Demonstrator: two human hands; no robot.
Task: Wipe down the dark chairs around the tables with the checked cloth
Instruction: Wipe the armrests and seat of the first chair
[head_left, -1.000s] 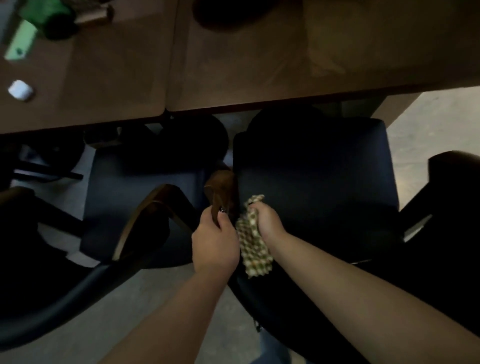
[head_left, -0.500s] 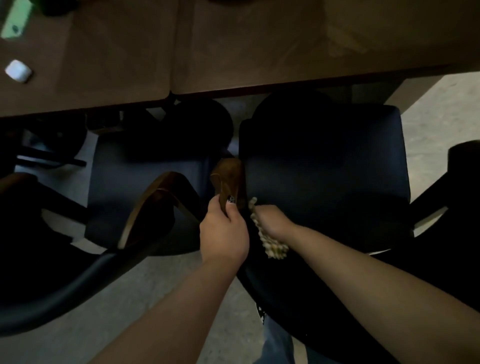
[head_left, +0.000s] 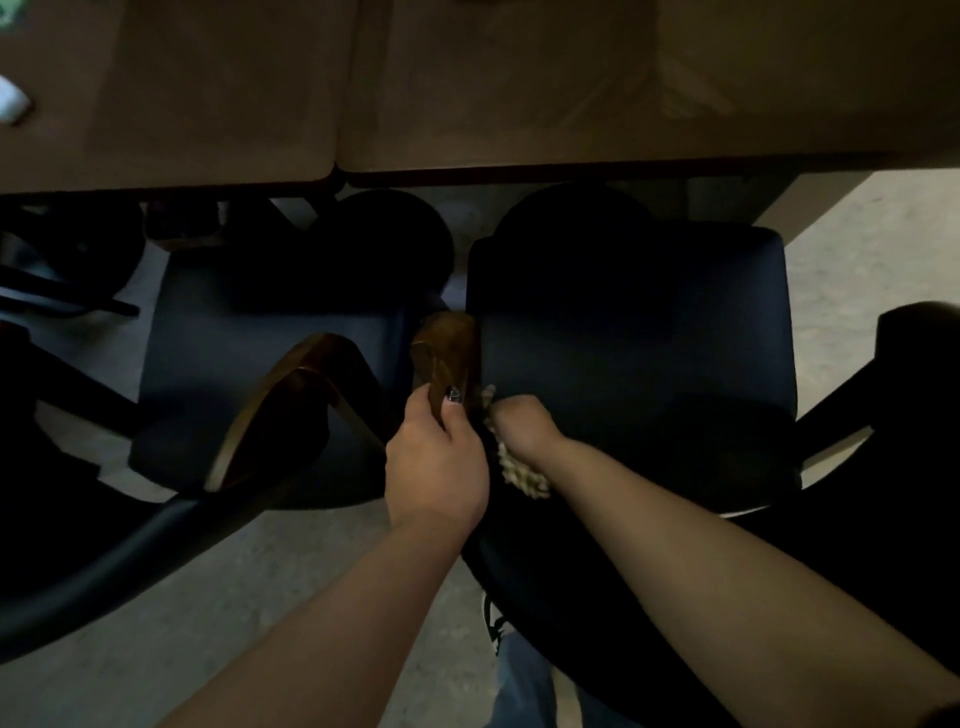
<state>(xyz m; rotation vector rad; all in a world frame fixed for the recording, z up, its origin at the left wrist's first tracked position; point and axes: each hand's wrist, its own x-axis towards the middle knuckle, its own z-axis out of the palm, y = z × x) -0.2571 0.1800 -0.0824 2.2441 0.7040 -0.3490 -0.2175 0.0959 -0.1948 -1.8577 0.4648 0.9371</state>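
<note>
Checked cloth hangs lengthwise toward the camera, bunched in right hand fingers; left hand grips wooden armrest.

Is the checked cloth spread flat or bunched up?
Bunched up: the beige checked cloth is crumpled in the right hand, only a wad showing below it.

Mtg room: tables, chairs.

dim, underexposed – chair seats near-black, wide-angle edge bending
</note>
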